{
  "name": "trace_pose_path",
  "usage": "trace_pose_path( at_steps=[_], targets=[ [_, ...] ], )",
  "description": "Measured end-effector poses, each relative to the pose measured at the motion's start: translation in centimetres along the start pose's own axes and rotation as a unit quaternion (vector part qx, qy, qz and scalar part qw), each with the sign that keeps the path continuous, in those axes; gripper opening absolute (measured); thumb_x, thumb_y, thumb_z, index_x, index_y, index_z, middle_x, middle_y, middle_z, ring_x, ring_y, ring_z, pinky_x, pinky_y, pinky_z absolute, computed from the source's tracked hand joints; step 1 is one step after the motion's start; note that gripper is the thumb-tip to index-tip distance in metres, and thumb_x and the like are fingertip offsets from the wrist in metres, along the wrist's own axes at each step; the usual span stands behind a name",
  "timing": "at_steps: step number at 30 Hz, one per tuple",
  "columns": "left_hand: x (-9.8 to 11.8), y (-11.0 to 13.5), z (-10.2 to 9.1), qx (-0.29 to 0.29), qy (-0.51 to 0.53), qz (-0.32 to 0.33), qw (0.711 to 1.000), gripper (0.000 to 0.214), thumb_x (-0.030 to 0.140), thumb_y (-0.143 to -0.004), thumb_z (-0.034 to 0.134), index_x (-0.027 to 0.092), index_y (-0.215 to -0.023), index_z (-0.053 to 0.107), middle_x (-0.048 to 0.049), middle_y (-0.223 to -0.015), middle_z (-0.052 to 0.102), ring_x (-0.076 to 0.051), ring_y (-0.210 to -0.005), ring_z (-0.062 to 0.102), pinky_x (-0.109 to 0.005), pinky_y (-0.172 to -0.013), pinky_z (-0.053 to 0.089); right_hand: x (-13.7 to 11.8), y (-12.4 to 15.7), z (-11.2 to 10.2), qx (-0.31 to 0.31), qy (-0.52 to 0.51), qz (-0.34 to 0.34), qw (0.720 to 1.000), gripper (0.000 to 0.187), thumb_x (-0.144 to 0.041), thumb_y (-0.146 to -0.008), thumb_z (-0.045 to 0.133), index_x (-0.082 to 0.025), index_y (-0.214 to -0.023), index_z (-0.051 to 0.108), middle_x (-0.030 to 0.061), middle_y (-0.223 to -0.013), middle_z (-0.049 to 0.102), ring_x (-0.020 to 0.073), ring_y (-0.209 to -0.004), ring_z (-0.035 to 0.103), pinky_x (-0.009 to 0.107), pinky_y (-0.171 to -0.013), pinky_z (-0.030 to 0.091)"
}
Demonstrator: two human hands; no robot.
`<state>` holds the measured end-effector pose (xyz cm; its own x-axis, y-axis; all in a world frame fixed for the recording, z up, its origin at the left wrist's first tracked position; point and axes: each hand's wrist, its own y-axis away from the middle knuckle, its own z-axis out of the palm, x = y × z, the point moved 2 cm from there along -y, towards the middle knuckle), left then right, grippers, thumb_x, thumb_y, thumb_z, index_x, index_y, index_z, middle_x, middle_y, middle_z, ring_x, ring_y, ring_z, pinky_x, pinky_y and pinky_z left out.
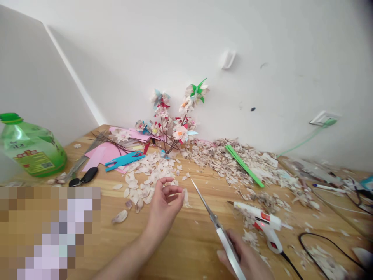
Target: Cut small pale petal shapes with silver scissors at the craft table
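My left hand point(164, 203) is raised above the wooden table point(186, 237) and pinches a small pale shell piece point(185, 195) between thumb and fingertips. My right hand point(244, 259) grips white-handled scissors point(214, 221), whose blades are shut and point up-left toward the shell piece without touching it. A pile of pale shell pieces point(145, 175) lies just beyond my left hand.
A white hot glue gun point(262, 221) with a black cord lies right of the scissors. Paper flowers on sticks point(175, 120) lean on the wall. A green plastic bottle point(30, 146), pink paper point(101, 153), a green strip point(244, 166) and a pen point(328, 188) are around.
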<state>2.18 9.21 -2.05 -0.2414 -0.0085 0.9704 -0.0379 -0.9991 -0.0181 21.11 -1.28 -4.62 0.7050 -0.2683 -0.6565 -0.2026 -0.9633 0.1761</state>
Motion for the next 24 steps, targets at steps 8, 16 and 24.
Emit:
trace_pose_path(
  at_steps=[8,16,24],
  targets=[
    [0.9,-1.8,-5.3,0.053,-0.389,0.15,0.908,0.038,0.023,-0.067,0.057,0.024,-0.103,0.048,-0.0031,-0.089,0.067,-0.026,-0.103,0.056,-0.047,-0.095,0.032,2.0,-1.4,1.4,0.003,0.051,0.02,0.999,0.032,-0.047,-0.065,0.055,-0.021,-0.084,0.057,0.0051,-0.077,0.069,0.0246,-0.072,0.063,0.027,-0.063,0.046],
    [1.3,5.7,-12.8,0.137,-0.493,0.26,0.819,0.055,0.023,-0.071,0.054,0.026,-0.123,0.037,-0.0097,-0.124,0.05,-0.03,-0.125,0.035,-0.052,-0.102,0.029,1.7,-1.5,2.2,-0.014,0.052,0.039,0.998,0.037,-0.049,-0.065,0.056,-0.02,-0.088,0.052,0.0057,-0.077,0.067,0.0247,-0.072,0.062,0.028,-0.064,0.044],
    [0.6,13.1,-22.5,0.211,-0.567,0.23,0.763,0.043,0.017,-0.059,0.062,0.029,-0.1,0.057,-0.0007,-0.093,0.064,-0.028,-0.092,0.06,-0.055,-0.101,0.031,2.8,-1.4,2.4,-0.006,0.092,0.046,0.995,0.028,-0.048,-0.067,0.05,-0.024,-0.081,0.046,0.0005,-0.067,0.061,0.0218,-0.063,0.058,0.027,-0.058,0.041]
  ],
)
